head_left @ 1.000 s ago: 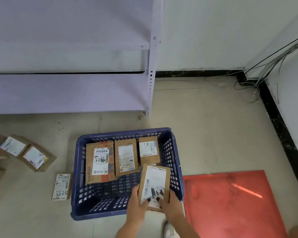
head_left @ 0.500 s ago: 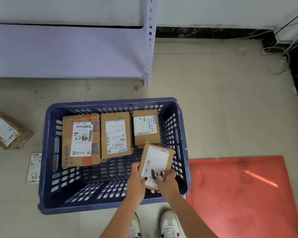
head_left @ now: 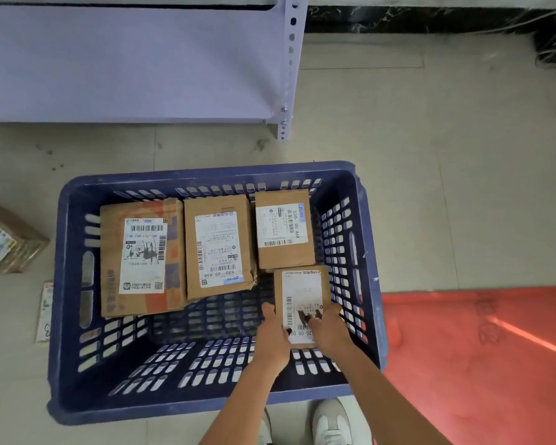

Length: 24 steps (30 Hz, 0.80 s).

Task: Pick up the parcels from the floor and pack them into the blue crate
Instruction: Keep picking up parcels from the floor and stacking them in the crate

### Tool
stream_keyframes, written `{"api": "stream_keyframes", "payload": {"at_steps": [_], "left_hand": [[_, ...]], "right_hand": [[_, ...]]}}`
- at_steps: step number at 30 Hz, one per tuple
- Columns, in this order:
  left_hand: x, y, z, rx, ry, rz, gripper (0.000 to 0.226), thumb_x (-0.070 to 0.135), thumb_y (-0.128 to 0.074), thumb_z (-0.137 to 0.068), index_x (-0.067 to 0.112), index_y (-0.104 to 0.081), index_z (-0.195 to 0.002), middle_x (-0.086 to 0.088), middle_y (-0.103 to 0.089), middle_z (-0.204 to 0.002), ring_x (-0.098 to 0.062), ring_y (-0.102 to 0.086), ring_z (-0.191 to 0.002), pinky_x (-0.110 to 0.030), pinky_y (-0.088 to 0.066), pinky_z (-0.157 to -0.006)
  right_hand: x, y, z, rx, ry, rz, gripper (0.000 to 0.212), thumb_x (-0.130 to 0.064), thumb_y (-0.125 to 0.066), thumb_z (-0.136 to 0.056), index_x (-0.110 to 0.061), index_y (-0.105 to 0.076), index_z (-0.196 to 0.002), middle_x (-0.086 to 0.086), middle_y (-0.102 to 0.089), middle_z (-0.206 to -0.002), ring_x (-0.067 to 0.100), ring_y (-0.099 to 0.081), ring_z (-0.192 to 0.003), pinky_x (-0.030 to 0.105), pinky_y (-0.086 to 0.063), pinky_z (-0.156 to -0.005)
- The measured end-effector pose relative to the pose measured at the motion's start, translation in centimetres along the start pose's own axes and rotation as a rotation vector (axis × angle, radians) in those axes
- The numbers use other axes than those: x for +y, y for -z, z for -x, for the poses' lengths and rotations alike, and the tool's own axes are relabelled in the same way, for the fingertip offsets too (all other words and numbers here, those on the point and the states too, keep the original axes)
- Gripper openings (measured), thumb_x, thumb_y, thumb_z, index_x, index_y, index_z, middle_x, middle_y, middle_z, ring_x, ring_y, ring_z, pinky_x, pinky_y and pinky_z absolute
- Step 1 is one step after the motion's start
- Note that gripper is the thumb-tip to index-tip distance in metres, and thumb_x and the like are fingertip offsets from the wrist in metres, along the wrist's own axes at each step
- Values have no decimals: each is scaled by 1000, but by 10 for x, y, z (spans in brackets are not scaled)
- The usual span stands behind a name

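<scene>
While inside blue crate [head_left: 368, 252], left hand [head_left: 272, 342], right hand [head_left: 329, 329] grip parcel [head_left: 302, 290].

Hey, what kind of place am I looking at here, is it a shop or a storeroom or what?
Probably a parcel sorting or storage room. Labelled cardboard parcels sit in a blue crate on a bare tiled floor, more parcels lie beside it, and a metal shelving unit stands against the wall.

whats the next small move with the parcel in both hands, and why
Probably lower the held parcel flat onto the crate floor and let go. Both the left hand and right hand grip its near end inside the blue crate, just in front of the small parcel, where the grid floor looks bare.
</scene>
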State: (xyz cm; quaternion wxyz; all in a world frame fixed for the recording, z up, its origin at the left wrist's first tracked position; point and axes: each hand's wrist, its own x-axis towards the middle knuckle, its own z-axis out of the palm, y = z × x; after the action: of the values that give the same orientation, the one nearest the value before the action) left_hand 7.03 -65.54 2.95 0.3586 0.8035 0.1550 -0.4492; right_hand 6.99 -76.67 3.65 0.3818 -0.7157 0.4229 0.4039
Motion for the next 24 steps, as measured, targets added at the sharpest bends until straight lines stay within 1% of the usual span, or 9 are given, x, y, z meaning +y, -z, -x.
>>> {"api": "stream_keyframes", "payload": {"at_steps": [2, 3, 5, 7, 10, 13, 15, 20, 24], "left_hand": [[-2, -6, -9, -26, -22, -6, 39, -2, -39, -90, 9, -28, -126, -5, -61, -92, -9, -53, -67, -23, -45, -64], [-3, -10, -13, -40, -42, -10, 51, -2, -39, -90, 11, -21, -136, -9, -64, -102, -14, -59, -76, -24, -47, -68], [-4, -16, -21, -73, -71, 7, 74, 1, -41, -92, 22, 5, -147, -12, -61, -123, -18, -62, -95, -23, -46, -76], [-4, -22, -27, -81, -88, 26, 82, 5, -40, -93, 28, 19, -145, -11, -57, -131, -19, -60, -105, -24, -44, -83], [-2, -27, -37, -55, -97, 22, 85, 5, -43, -92, 29, 19, -145, -13, -53, -134, -25, -57, -114, -27, -42, -89], [1, -33, -40, -39, -76, 65, 82, 12, -45, -92, 30, 16, -146, -13, -55, -131, -21, -59, -104, -23, -40, -82], [1, -35, -43, -46, -55, 86, 84, 15, -48, -92, 30, 15, -146, -14, -57, -128, -21, -59, -101, -23, -40, -81], [0, -35, -57, -63, -49, 129, 85, 18, -54, -89, 31, 7, -147, -10, -53, -134, -24, -56, -114, -28, -43, -92], [7, -30, -58, -90, -15, 145, 83, 21, -56, -89, 30, 2, -148, -9, -53, -134, -25, -54, -118, -30, -41, -96]], "right_hand": [[6, -2, -9, 7, 0, -12, 44, -6, -43, -95, 3, -23, -133, 22, -49, -131, 35, -54, -116, 41, -49, -92], [10, -1, -13, 7, 1, -15, 40, -3, -40, -95, 2, -25, -131, 21, -49, -131, 34, -53, -116, 39, -49, -89], [17, 0, -18, 10, 19, 41, 40, 1, -34, -94, 1, -25, -132, 18, -51, -130, 31, -53, -114, 32, -45, -83], [19, 1, -19, 4, 20, 148, 44, 2, -32, -93, 4, -22, -136, 18, -51, -131, 30, -52, -117, 29, -43, -86], [20, -1, -12, 35, 2, 349, 46, 0, -41, -92, 9, -25, -134, 20, -49, -133, 30, -52, -121, 31, -44, -94], [22, -6, -5, 69, 22, 499, 47, -1, -44, -92, 7, -27, -135, 19, -50, -133, 25, -56, -119, 28, -47, -94], [21, -9, -6, 62, 49, 501, 55, -1, -45, -92, 9, -20, -139, 19, -46, -137, 24, -54, -122, 28, -47, -98], [10, -15, -11, -53, 60, 475, 69, -5, -47, -93, 1, -5, -147, 23, -33, -145, 29, -44, -130, 31, -41, -104], [5, -16, -16, -58, 34, 410, 52, -8, -49, -92, 3, -28, -138, 18, -45, -138, 27, -47, -127, 30, -43, -100]]}}
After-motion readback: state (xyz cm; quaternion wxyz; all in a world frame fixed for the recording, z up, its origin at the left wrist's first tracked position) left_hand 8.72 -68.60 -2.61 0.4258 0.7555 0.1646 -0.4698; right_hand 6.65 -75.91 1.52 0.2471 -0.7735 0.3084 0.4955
